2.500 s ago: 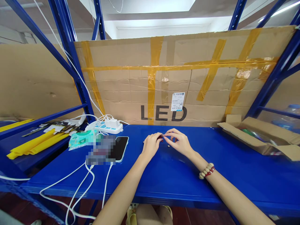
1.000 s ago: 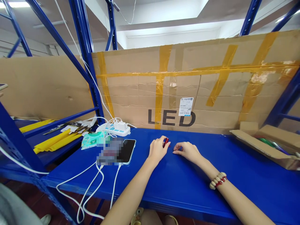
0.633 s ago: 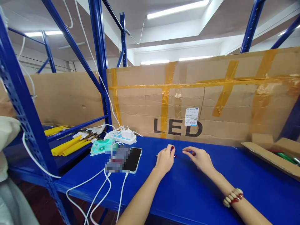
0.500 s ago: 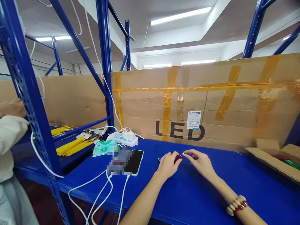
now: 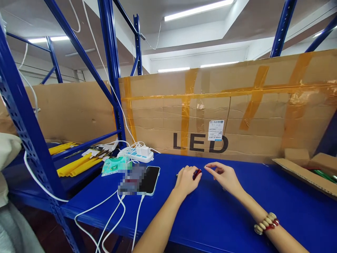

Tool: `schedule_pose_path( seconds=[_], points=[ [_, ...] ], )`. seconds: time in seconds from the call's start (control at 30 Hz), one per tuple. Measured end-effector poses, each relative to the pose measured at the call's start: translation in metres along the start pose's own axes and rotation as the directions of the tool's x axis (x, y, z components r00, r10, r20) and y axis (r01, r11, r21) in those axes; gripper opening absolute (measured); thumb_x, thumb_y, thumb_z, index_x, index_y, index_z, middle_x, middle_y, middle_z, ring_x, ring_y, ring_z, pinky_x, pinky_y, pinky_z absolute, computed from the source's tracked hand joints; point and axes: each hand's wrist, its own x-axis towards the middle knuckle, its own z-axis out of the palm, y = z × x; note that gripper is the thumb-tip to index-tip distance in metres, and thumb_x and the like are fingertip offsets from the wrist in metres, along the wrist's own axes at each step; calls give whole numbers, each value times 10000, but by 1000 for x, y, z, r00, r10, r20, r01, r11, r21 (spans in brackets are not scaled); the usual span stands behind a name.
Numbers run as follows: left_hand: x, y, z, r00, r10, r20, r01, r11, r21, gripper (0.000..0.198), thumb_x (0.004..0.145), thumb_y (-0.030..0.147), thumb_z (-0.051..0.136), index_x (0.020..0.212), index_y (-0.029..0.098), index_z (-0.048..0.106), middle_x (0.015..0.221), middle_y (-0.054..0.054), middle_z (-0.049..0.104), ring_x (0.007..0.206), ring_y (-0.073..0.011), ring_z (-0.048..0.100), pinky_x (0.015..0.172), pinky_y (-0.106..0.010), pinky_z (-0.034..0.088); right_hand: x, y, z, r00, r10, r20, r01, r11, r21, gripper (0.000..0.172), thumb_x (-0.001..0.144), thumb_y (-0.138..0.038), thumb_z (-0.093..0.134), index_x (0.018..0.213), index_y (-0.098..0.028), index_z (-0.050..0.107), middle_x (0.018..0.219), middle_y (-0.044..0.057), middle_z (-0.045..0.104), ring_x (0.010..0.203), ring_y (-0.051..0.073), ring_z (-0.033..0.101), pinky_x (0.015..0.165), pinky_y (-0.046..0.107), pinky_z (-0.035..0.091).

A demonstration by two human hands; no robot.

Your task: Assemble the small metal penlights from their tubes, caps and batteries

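Note:
My left hand [image 5: 186,181] is closed around a slim, shiny dark red object [image 5: 197,174]. Its red end shows by my thumb and a dark tip sticks out on the other side, while the middle is hidden under my fingers. Just to the right, my right hand [image 5: 223,177] pinches thumb and forefinger together on something tiny and pale that I cannot make out. A small gap separates the two hands above the blue tabletop [image 5: 210,218]. A beaded bracelet [image 5: 266,224] circles my right wrist.
Left of my hands lie a phone [image 5: 150,180] on a white cable, a pixelated item [image 5: 132,180], a green packet [image 5: 114,166] and a power strip [image 5: 139,155]. Yellow tubes [image 5: 79,167] lie beyond. An open carton [image 5: 302,174] stands right; an LED-marked cardboard sheet [image 5: 158,119] stands behind.
My hands have drawn slightly apart, and more of the red end shows in my left hand. The view has shifted a little. The person at the left edge shows less.

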Motion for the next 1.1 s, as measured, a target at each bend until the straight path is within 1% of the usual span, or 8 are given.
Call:
schedule_pose_path(
  seconds=[0.2, 0.43, 0.57, 0.7, 0.83, 0.97, 1.03, 1.1],
  points=[
    [1, -4, 0, 999, 42, 12, -42, 998, 39, 190, 860, 292, 458, 892, 201, 622, 862, -37, 669, 839, -185, 580, 766, -312, 457, -6, 2, 11, 994, -46, 96, 45, 999, 12, 374, 755, -534, 554, 791, -178, 664, 719, 49, 688, 428, 116, 532, 454, 260, 451],
    [4, -12, 8, 989, 147, -22, -147, 989, -5, 227, 895, 247, 408, 977, 204, 615, 935, -37, 674, 886, -176, 582, 813, -311, 450, -4, -1, 9, 995, -71, 66, 68, 996, 53, 345, 750, -500, 586, 771, -166, 674, 760, 56, 671, 419, 98, 521, 442, 257, 447],
    [2, -12, 11, 988, 146, -53, -148, 989, -28, 218, 889, 265, 424, 962, 202, 620, 922, -40, 673, 867, -178, 588, 798, -313, 453, -2, 1, 7, 994, -73, 76, 61, 986, 155, 337, 715, -493, 630, 727, -159, 675, 784, 65, 659, 422, 89, 516, 427, 251, 456],
    [0, -9, 10, 991, 128, -43, -129, 991, -23, 217, 881, 292, 436, 948, 205, 623, 885, -35, 677, 842, -181, 590, 773, -314, 457, -1, 5, 4, 990, -92, 108, 74, 983, 166, 325, 718, -487, 631, 714, -166, 683, 803, 69, 650, 446, 86, 520, 424, 243, 468],
    [-2, -6, 7, 995, 96, -11, -96, 995, 3, 215, 870, 312, 454, 923, 206, 633, 865, -34, 678, 819, -182, 590, 753, -312, 460, -1, 4, 2, 980, -122, 157, 101, 986, 136, 342, 711, -503, 631, 696, -167, 685, 801, 73, 646, 472, 95, 535, 440, 249, 480],
    [-2, -4, 4, 997, 76, 8, -77, 997, 6, 211, 864, 326, 467, 936, 214, 631, 862, -27, 679, 819, -181, 588, 757, -309, 457, 1, 5, -3, 981, -94, 170, 80, 993, 90, 373, 712, -530, 615, 726, -163, 684, 835, 81, 657, 461, 99, 541, 452, 258, 474],
    [-1, -6, 4, 998, 65, 0, -65, 998, -4, 191, 858, 326, 486, 931, 218, 625, 856, -23, 677, 814, -176, 585, 751, -304, 454, 4, 9, -9, 990, -57, 127, 54, 998, 23, 379, 743, -531, 577, 775, -170, 684, 807, 70, 669, 444, 99, 533, 458, 258, 462],
    [0, -8, 5, 998, 52, -26, -53, 998, -29, 154, 845, 321, 515, 908, 222, 614, 861, -13, 673, 816, -167, 582, 748, -296, 447, 8, 15, -18, 999, -11, 36, 15, 993, -117, 363, 765, -516, 550, 794, -181, 686, 747, 54, 678, 438, 104, 526, 453, 252, 434]
  ],
)
